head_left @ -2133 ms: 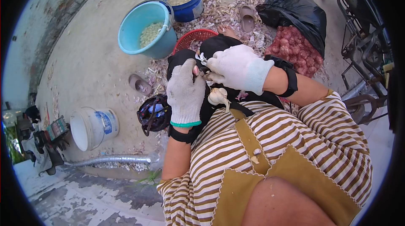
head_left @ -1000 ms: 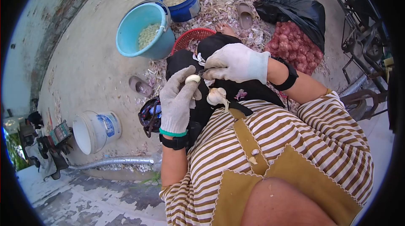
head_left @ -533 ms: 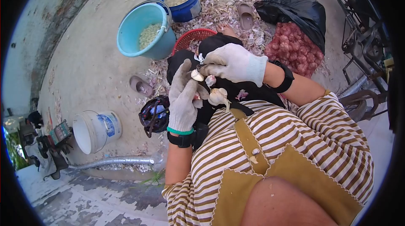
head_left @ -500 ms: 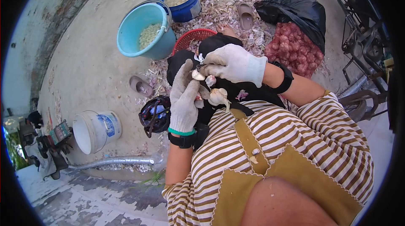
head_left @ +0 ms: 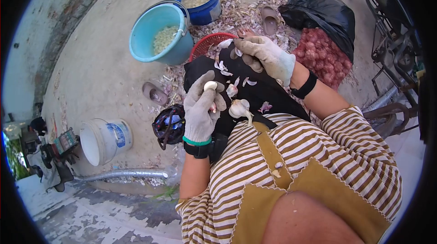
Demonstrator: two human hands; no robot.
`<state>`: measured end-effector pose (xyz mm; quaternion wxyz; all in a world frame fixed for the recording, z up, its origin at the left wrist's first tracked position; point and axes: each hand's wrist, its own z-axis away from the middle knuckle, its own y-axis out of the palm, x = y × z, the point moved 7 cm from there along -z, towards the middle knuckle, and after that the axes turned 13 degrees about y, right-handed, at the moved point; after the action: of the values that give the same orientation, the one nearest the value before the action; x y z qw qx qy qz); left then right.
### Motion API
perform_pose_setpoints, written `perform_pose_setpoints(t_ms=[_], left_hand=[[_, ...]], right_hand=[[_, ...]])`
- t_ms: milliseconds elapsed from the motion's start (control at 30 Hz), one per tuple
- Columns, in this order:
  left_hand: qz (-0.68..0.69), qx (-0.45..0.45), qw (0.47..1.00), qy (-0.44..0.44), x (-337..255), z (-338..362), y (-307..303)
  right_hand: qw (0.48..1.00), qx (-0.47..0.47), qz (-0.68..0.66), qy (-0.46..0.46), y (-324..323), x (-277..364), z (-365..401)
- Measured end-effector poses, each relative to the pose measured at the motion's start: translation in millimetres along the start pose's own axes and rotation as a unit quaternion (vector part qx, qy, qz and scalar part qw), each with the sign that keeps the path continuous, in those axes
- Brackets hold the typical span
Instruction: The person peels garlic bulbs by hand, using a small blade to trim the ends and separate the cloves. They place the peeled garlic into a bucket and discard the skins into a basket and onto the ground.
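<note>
My left hand, in a pale work glove, is closed around a peeled white garlic clove; a pinkish piece shows lower down between its fingers. My gloved right hand is raised to the right, fingers bent, with thin garlic skin at its fingertips. Another strip of skin is just left of them. On the dark cloth over my lap lie a partly broken garlic bulb, an unpeeled clove and loose skins.
Beyond my knees stand a red basket, a light-blue bucket and a dark-blue bucket, both buckets holding peeled cloves. A net sack of garlic under a black bag is at right. A white bucket is at left.
My right hand has moved away from the left, up and to the right, with bits of skin at its fingers. The clove stays in my left hand, now plainly visible.
</note>
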<state>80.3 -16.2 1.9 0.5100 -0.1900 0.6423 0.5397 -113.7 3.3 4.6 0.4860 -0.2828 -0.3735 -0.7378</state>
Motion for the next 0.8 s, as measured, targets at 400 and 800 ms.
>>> perform_pose_setpoints(t_ms=[400, 800], left_hand=[[0.002, -0.201, 0.98, 0.008, -66, -172, -121], [0.041, -0.056, 0.982, 0.173, -51, -99, -13]], right_hand=[[0.974, -0.06, 0.187, 0.117, -20, -44, 8], [0.98, -0.001, 0.197, -0.009, 45, 12, -2]])
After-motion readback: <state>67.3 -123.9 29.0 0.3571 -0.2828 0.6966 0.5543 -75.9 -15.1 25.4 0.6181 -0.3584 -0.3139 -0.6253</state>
